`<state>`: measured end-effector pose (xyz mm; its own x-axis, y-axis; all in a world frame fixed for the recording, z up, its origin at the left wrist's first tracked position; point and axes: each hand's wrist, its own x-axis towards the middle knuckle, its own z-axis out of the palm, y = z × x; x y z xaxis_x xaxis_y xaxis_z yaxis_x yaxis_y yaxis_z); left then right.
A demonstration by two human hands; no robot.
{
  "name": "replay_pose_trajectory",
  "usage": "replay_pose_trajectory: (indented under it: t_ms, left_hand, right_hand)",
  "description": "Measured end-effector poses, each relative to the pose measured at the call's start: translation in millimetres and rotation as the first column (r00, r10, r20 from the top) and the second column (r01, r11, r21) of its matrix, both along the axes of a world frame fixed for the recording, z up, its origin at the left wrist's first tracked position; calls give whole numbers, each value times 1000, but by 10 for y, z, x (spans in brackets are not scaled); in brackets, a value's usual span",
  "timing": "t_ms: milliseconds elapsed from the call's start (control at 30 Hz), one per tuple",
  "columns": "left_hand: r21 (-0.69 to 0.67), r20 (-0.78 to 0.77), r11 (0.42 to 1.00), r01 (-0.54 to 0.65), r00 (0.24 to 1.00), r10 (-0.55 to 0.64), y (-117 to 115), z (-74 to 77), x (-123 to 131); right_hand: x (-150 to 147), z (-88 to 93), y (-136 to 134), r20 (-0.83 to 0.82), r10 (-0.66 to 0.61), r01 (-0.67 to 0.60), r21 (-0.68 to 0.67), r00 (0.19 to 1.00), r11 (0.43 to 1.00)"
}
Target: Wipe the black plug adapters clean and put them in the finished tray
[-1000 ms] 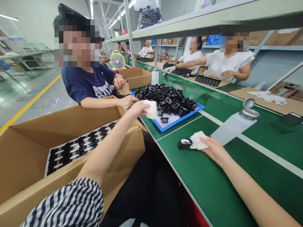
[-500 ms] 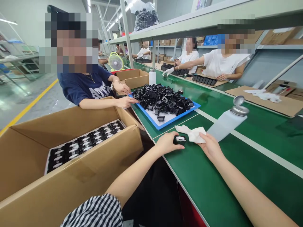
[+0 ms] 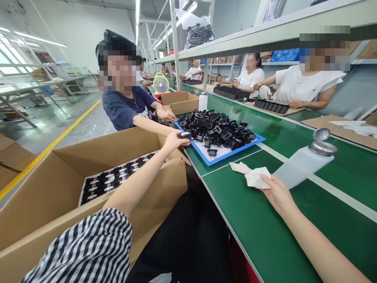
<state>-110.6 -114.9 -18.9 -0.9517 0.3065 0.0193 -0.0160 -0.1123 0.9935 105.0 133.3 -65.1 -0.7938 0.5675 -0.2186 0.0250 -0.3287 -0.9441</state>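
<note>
**Head view: one plug part held over the carton, cloth pinned on the worktop**

Head camera, looking forward and down. The left hand (image 3: 174,140) reaches out over the far corner of the open cardboard carton (image 3: 88,157), its grip closed around a small black plug part (image 3: 185,135), fingers clamped on its sides. The right hand (image 3: 277,193) lies on the green worktop (image 3: 265,236), fingertips pressing the edge of a crumpled white cloth (image 3: 251,175); its grip is together on the cloth rather than wrapped around it. Just beyond the cloth a white dispenser bottle (image 3: 300,165) with a metal cap lies tilted. A blue tray (image 3: 224,153) heaped with loose black plug parts (image 3: 216,129) sits farther along, near a co-worker's hand (image 3: 168,116).

Handling note, as a judgement: the part would best be lowered by its sides into the next free slot among the ordered rows of parts (image 3: 118,175) inside the carton, matching their orientation, so that the faces are not smeared again; the cloth stays ready under the other hand.

Writing: white lettering shows on the co-worker's dark shirt (image 3: 126,110), but an arm covers most of it and it cannot be read. No brand or label is legible on the bottle, carton or parts.
</note>
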Motion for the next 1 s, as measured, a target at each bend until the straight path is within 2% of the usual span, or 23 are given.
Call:
replay_pose_trajectory:
  t_ms: [133, 200, 267, 333, 433, 533, 567, 600, 667, 733, 767, 800, 833, 867, 900, 933, 967, 1000]
  left_hand:
    - [-114, -145, 981, -155, 980, 138, -205, -120, -324]
    - [-132, -187, 970, -202, 967, 176, -258, -200, -362]
    - [-150, -222, 969, -196, 962, 160, -257, -218, -319]
    - [-180, -260, 977, -117, 963, 67, -180, -163, -189]
    - [-270, -318, 955, 121, 925, -207, 109, -56, 148]
    - [-398, -366, 868, 297, 816, -448, 533, -97, 515]
    - [-549, -380, 790, 273, 760, -527, 670, -144, 609]
    - [-657, -377, 723, 214, 738, -560, 787, -196, 683]
    - [-787, -389, 612, 70, 714, -582, 940, -293, 774]
    - [-803, -435, 596, -15, 699, -568, 972, -360, 807]
    - [-797, -459, 603, -34, 683, -568, 951, -381, 808]
    - [-792, -477, 609, -45, 669, -570, 913, -395, 803]
    - [-788, -491, 613, -57, 659, -570, 867, -404, 792]
    - [-785, -501, 615, -68, 653, -568, 816, -408, 777]
    - [-784, -509, 617, -75, 648, -567, 768, -410, 758]
    - [-782, -513, 619, -77, 643, -568, 725, -412, 739]
    - [-780, -516, 622, -76, 641, -569, 689, -413, 720]
    - [-778, -516, 624, -73, 640, -569, 662, -415, 703]
  right_hand:
    - [-6, 8, -12, 25, -16, 16, 8, 1000, 1000]
    - [-6, 12, -17, 45, -21, 21, 3, 999, 1000]
    - [-4, 15, -16, 45, -23, 23, -4, 999, 1000]
    - [-4, 19, -10, 29, -28, 28, -8, 999, 1000]
    - [-11, 28, 1, 23, -24, 25, -22, 999, 999]
    - [-20, 25, 2, 40, 5, -5, -18, 999, 1000]
    - [-19, 15, 2, 38, 11, -10, -4, 999, 1000]
    - [-13, 2, 6, 29, 13, -13, 20, 999, 1000]
    - [4, -32, 24, 17, 23, -25, 109, 1000, 994]
    - [11, -58, 53, 60, 24, -42, 321, 998, 946]
    - [3, -61, 67, 98, 23, -66, 468, 995, 881]
    - [-16, -54, 77, 137, 25, -106, 621, 990, 777]
    - [-49, -37, 81, 181, 35, -162, 756, 983, 634]
    - [-93, -11, 79, 245, 55, -243, 856, 968, 457]
    - [-145, 23, 72, 330, 81, -339, 900, 941, 275]
    - [-201, 59, 61, 419, 99, -428, 896, 903, 119]
    - [-253, 95, 50, 500, 101, -503, 864, 860, 4]
    - [-295, 126, 41, 564, 92, -561, 826, 821, -63]
